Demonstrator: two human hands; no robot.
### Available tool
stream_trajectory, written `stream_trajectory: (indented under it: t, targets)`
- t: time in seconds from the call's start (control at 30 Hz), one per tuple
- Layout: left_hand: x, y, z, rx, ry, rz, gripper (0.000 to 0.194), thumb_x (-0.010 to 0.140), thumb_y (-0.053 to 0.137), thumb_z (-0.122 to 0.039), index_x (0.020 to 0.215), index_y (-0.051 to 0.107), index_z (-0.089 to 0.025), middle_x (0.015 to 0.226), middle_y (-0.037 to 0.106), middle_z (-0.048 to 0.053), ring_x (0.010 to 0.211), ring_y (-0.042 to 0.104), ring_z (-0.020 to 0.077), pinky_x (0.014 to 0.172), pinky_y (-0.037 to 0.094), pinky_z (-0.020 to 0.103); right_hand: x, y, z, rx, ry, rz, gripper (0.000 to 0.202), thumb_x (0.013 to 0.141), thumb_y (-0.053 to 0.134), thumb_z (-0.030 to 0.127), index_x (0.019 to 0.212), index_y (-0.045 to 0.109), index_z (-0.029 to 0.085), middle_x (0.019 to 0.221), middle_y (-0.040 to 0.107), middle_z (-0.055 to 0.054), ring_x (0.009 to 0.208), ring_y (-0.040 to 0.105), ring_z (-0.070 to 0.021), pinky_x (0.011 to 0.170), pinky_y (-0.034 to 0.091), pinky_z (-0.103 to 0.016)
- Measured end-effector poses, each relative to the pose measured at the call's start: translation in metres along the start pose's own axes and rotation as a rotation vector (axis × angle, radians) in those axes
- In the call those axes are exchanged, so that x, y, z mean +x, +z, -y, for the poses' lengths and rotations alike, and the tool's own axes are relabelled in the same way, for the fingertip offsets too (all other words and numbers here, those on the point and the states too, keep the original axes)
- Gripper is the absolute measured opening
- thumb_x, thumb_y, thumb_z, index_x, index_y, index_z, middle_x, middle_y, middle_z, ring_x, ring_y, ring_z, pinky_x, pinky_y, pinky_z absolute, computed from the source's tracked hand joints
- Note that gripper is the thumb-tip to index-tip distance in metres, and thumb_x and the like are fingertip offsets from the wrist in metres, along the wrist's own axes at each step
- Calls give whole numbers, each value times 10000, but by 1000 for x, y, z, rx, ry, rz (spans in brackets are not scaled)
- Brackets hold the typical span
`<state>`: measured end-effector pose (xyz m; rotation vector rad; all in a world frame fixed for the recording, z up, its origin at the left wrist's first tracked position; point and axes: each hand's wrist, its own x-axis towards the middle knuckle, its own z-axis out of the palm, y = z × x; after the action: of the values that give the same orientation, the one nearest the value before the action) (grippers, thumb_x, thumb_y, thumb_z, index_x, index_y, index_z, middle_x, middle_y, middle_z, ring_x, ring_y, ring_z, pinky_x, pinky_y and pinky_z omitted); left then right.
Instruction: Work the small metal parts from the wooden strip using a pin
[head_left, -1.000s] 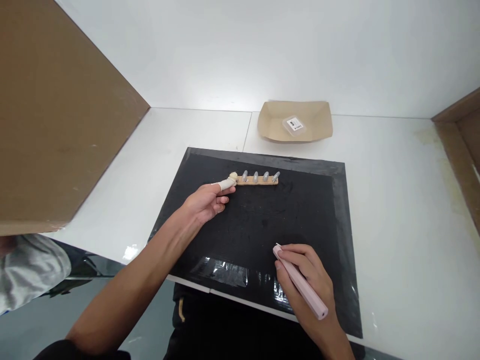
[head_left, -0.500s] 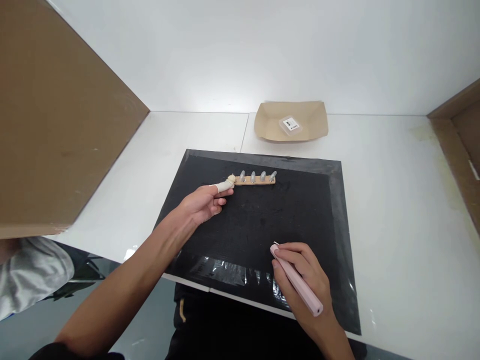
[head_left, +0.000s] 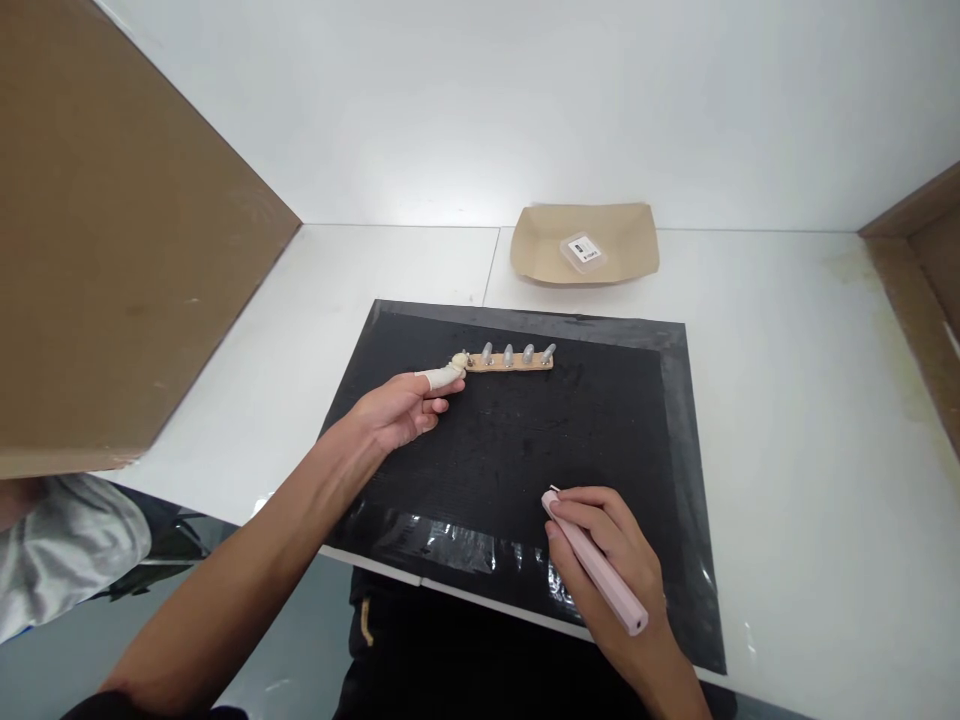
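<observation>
A narrow wooden strip point(head_left: 517, 363) with several upright silver-grey nail tips point(head_left: 508, 355) lies near the back of the black mat point(head_left: 480, 450). My left hand point(head_left: 409, 405) is at its left end, thumb and finger pinched together. Pale finger cots point(head_left: 442, 376) cover those fingertips, and whatever is between them is hidden. A small dark peg shows on the strip beside the pinch. My right hand point(head_left: 611, 550) grips a pink pen-shaped device point(head_left: 600, 570) above the front right of the mat. A short thin pale piece shows at the device's upper end.
Behind the mat stands a brown paper tray point(head_left: 630, 255) with a small clear labelled box point(head_left: 583, 252) in it. Cardboard walls point(head_left: 135, 250) rise at the left and right. At the lower left edge, part of another person's light grey clothing point(head_left: 71, 550) shows.
My left hand has shifted very slightly left from the strip, showing more of its left end. My right hand and the pink device look almost still.
</observation>
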<state>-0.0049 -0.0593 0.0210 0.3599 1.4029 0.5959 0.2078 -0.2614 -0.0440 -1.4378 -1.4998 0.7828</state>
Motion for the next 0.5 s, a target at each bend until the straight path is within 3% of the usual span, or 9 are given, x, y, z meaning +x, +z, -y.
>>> stream_trajectory:
  t: [0.5]
  targets:
    - [8, 2, -2, -2, -19, -33, 190, 1012, 508, -33, 978, 689, -80, 702, 717, 29, 340, 497, 23, 258, 313, 105, 0, 0, 0, -2, -19, -6, 232, 984, 610, 141, 1174, 685, 251, 1154, 625, -72, 1021, 698, -172, 876, 611, -293]
